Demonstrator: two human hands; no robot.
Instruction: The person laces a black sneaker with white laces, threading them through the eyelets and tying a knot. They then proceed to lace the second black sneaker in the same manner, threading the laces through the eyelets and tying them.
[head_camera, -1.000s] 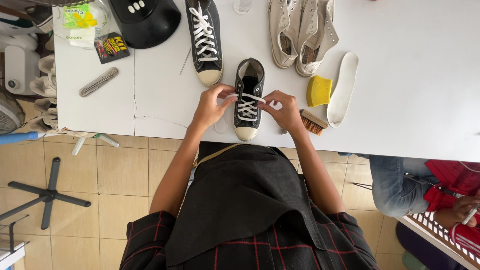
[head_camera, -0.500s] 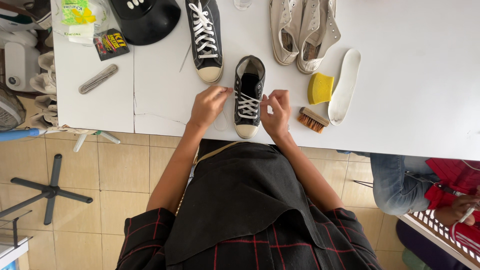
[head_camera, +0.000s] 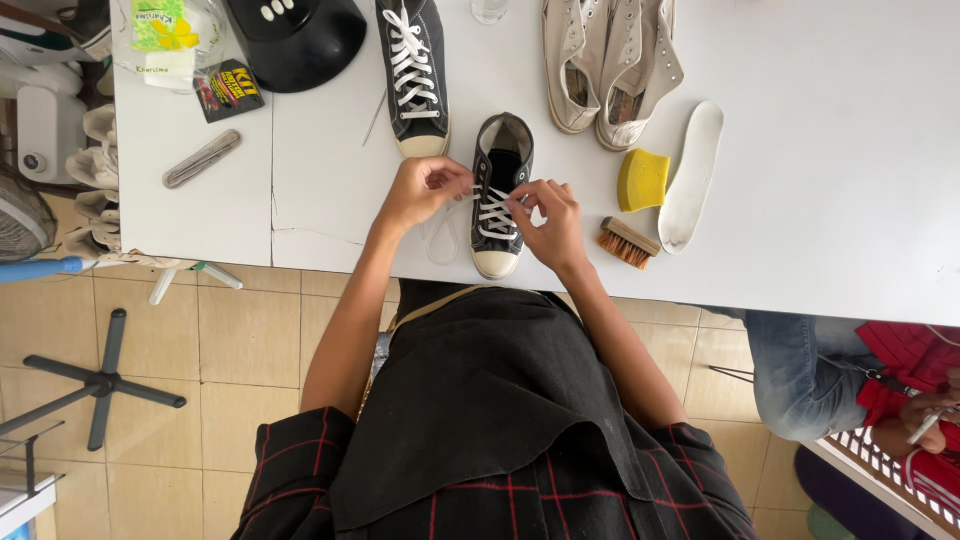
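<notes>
Black sneaker (head_camera: 499, 195), seen from the head camera, stands near the front edge of the white table (head_camera: 820, 210), toe toward the person, so both hands can reach its eyelets. Left hand (head_camera: 420, 190) pinches one end of the white lace (head_camera: 494, 208) off to that side; right hand (head_camera: 548, 222) pinches the other end over the tongue. Its laced twin (head_camera: 412, 70) lies farther back, with a wooden brush (head_camera: 627, 243), yellow sponge (head_camera: 642, 179) and white insole (head_camera: 690, 175) just beside the right hand.

Small black canvas sneaker (head_camera: 499, 160), centre: matt cloth, white woven laces, smooth rubber toe. Yellow sponge block (head_camera: 642, 180): porous foam. Wooden brush (head_camera: 628, 242): coarse orange bristles. White bench (head_camera: 850, 170): smooth, matt. Black cap (head_camera: 297, 42), upper left: glossy plastic.
</notes>
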